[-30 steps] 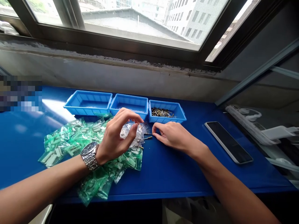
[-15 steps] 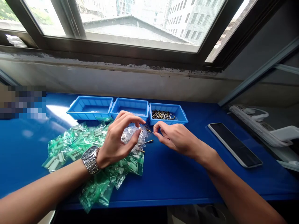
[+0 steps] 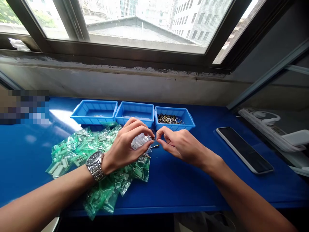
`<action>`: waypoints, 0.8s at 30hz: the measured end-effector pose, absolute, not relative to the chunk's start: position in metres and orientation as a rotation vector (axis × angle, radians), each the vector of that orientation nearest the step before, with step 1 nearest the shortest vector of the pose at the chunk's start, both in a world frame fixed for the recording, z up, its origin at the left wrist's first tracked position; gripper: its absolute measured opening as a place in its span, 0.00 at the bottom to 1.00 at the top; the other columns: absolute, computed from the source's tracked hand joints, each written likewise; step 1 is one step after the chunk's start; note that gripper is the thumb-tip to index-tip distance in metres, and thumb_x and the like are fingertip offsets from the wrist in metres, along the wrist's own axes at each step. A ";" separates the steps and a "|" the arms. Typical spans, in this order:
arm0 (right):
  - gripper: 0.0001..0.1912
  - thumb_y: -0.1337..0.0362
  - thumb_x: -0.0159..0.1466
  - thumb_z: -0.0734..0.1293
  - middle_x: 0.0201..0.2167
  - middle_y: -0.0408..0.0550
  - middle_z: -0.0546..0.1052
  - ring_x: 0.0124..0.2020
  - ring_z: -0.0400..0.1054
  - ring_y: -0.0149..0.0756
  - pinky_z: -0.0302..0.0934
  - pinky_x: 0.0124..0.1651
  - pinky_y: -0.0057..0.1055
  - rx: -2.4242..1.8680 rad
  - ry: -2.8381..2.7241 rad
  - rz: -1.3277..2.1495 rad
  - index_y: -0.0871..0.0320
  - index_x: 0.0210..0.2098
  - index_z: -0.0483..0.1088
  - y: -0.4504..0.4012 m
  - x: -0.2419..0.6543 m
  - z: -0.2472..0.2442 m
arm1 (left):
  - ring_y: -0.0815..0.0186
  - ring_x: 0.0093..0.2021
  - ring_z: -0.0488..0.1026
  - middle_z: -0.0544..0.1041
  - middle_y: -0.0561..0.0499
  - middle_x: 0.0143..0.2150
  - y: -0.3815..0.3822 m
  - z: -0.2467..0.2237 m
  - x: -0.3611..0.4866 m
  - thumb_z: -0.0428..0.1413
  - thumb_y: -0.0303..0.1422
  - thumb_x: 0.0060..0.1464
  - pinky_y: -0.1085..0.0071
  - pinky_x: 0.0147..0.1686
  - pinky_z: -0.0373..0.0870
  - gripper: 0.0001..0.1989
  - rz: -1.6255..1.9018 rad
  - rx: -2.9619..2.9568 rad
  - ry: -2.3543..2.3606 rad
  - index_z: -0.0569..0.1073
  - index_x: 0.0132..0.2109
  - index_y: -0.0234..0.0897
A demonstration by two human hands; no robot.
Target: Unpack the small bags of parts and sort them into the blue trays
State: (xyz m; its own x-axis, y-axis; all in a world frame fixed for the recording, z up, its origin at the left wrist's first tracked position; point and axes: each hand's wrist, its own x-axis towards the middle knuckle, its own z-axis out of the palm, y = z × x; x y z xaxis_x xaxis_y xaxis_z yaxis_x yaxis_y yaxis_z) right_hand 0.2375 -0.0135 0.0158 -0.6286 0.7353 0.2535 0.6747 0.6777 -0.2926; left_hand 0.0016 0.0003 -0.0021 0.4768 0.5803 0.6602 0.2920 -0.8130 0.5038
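My left hand (image 3: pixel 126 145) curls around a crumpled clear plastic bag (image 3: pixel 140 141) above a heap of green-tinted bags of white parts (image 3: pixel 79 151). Its fingertips meet those of my right hand (image 3: pixel 180 145) around a small metal pin (image 3: pixel 154 138), which is mostly hidden by the fingers. A loose gold-coloured pin (image 3: pixel 154 146) lies on the blue tabletop (image 3: pixel 183 183) just below both hands. A steel wristwatch (image 3: pixel 95 165) sits on my left wrist.
Three blue plastic bins stand in a row along the wall, and the right one (image 3: pixel 175 118) holds several gold pins. A smartphone (image 3: pixel 244 150) lies to the right, and a white power strip (image 3: pixel 267 129) sits beyond the table's right end. A window is above.
My hands have drawn together until their fingertips meet over the pin. The clear bag is more covered by my left hand, and the view has shifted slightly.
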 end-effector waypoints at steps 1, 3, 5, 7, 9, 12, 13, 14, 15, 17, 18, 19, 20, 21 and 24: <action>0.06 0.64 0.75 0.64 0.22 0.36 0.66 0.18 0.60 0.29 0.47 0.25 0.26 -1.102 -2.531 0.256 0.60 0.46 0.70 -0.014 0.238 0.016 | 0.59 0.43 0.72 0.80 0.47 0.40 0.000 -0.002 0.002 0.64 0.27 0.62 0.60 0.46 0.71 0.03 1.253 2.398 0.736 0.78 0.43 0.35; 0.05 0.65 0.74 0.65 0.21 0.35 0.64 0.18 0.59 0.28 0.48 0.26 0.25 -1.089 -2.488 0.303 0.60 0.46 0.70 -0.014 0.238 0.016 | 0.59 0.42 0.72 0.79 0.47 0.39 0.001 -0.002 0.002 0.64 0.27 0.62 0.61 0.45 0.71 0.03 1.254 2.379 0.740 0.77 0.42 0.35; 0.06 0.64 0.72 0.67 0.21 0.33 0.62 0.19 0.56 0.27 0.49 0.26 0.25 -1.078 -2.433 0.343 0.60 0.47 0.72 -0.014 0.237 0.016 | 0.60 0.42 0.73 0.79 0.48 0.39 0.001 -0.003 0.003 0.64 0.26 0.62 0.61 0.45 0.71 0.04 1.257 2.363 0.743 0.77 0.42 0.35; 0.08 0.64 0.71 0.70 0.21 0.33 0.60 0.19 0.54 0.26 0.50 0.26 0.24 -1.044 -2.393 0.351 0.60 0.47 0.73 -0.014 0.236 0.015 | 0.60 0.42 0.73 0.79 0.48 0.39 0.001 -0.003 0.003 0.64 0.26 0.62 0.61 0.47 0.70 0.04 1.255 2.351 0.741 0.77 0.42 0.36; 0.06 0.64 0.70 0.70 0.21 0.32 0.59 0.19 0.53 0.25 0.50 0.26 0.24 -0.998 -2.347 0.324 0.60 0.45 0.75 -0.015 0.235 0.013 | 0.60 0.41 0.73 0.79 0.49 0.38 0.001 -0.002 0.003 0.64 0.26 0.62 0.61 0.47 0.70 0.04 1.258 2.340 0.739 0.77 0.42 0.36; 0.03 0.67 0.69 0.70 0.21 0.33 0.60 0.19 0.54 0.24 0.52 0.26 0.23 -0.950 -2.267 0.252 0.60 0.41 0.76 -0.016 0.232 0.011 | 0.61 0.41 0.73 0.79 0.49 0.38 0.001 -0.002 0.003 0.64 0.25 0.61 0.61 0.46 0.70 0.04 1.264 2.326 0.745 0.77 0.42 0.36; 0.02 0.68 0.68 0.71 0.21 0.33 0.60 0.19 0.53 0.24 0.52 0.26 0.23 -0.937 -2.244 0.220 0.60 0.40 0.76 -0.017 0.231 0.010 | 0.60 0.41 0.73 0.79 0.49 0.38 0.001 -0.002 0.003 0.64 0.25 0.61 0.61 0.46 0.70 0.04 1.264 2.322 0.747 0.77 0.42 0.36; 0.01 0.69 0.68 0.71 0.21 0.33 0.61 0.19 0.53 0.23 0.52 0.26 0.23 -0.920 -2.222 0.187 0.60 0.39 0.76 -0.018 0.229 0.011 | 0.60 0.41 0.73 0.79 0.49 0.38 0.001 -0.003 0.003 0.64 0.25 0.61 0.61 0.46 0.70 0.04 1.263 2.319 0.750 0.77 0.42 0.36; 0.01 0.69 0.67 0.71 0.21 0.33 0.62 0.18 0.53 0.23 0.52 0.26 0.23 -0.899 -2.200 0.155 0.60 0.39 0.76 -0.019 0.228 0.011 | 0.60 0.41 0.73 0.79 0.49 0.38 0.002 -0.003 0.003 0.64 0.25 0.61 0.61 0.46 0.70 0.04 1.260 2.318 0.750 0.77 0.42 0.36; 0.01 0.70 0.67 0.72 0.21 0.34 0.65 0.18 0.53 0.23 0.52 0.25 0.23 -0.844 -2.153 0.099 0.61 0.38 0.76 -0.021 0.225 0.011 | 0.60 0.41 0.73 0.79 0.49 0.38 0.002 -0.004 0.004 0.64 0.26 0.61 0.61 0.45 0.70 0.04 1.252 2.322 0.748 0.76 0.42 0.36; 0.01 0.70 0.67 0.72 0.21 0.35 0.67 0.18 0.53 0.23 0.53 0.26 0.24 -0.815 -2.136 0.082 0.61 0.38 0.76 -0.023 0.223 0.012 | 0.60 0.42 0.72 0.79 0.48 0.39 0.002 -0.004 0.004 0.64 0.26 0.62 0.62 0.45 0.71 0.03 1.245 2.327 0.740 0.76 0.42 0.36; 0.01 0.70 0.67 0.72 0.21 0.35 0.69 0.18 0.53 0.23 0.53 0.26 0.24 -0.785 -2.128 0.073 0.61 0.38 0.76 -0.024 0.221 0.012 | 0.60 0.42 0.72 0.79 0.48 0.39 0.001 -0.004 0.004 0.64 0.26 0.62 0.62 0.45 0.71 0.03 1.235 2.336 0.724 0.76 0.42 0.36; 0.01 0.70 0.67 0.72 0.21 0.36 0.70 0.18 0.53 0.23 0.54 0.26 0.24 -0.757 -2.126 0.071 0.60 0.38 0.76 -0.026 0.220 0.011 | 0.59 0.43 0.72 0.79 0.48 0.39 0.001 -0.004 0.004 0.63 0.26 0.62 0.62 0.45 0.71 0.03 1.222 2.346 0.703 0.76 0.42 0.36; 0.01 0.70 0.67 0.73 0.22 0.36 0.72 0.18 0.54 0.23 0.54 0.26 0.24 -0.732 -2.127 0.074 0.60 0.38 0.76 -0.027 0.218 0.011 | 0.59 0.43 0.71 0.79 0.48 0.39 0.000 -0.004 0.004 0.63 0.26 0.62 0.62 0.45 0.71 0.04 1.209 2.357 0.677 0.76 0.41 0.36; 0.03 0.71 0.67 0.73 0.25 0.37 0.76 0.18 0.56 0.22 0.55 0.27 0.24 -0.701 -2.123 0.090 0.60 0.39 0.76 -0.028 0.217 0.011 | 0.60 0.43 0.71 0.79 0.48 0.39 -0.002 -0.003 0.004 0.62 0.24 0.62 0.61 0.46 0.71 0.04 1.190 2.378 0.625 0.75 0.42 0.37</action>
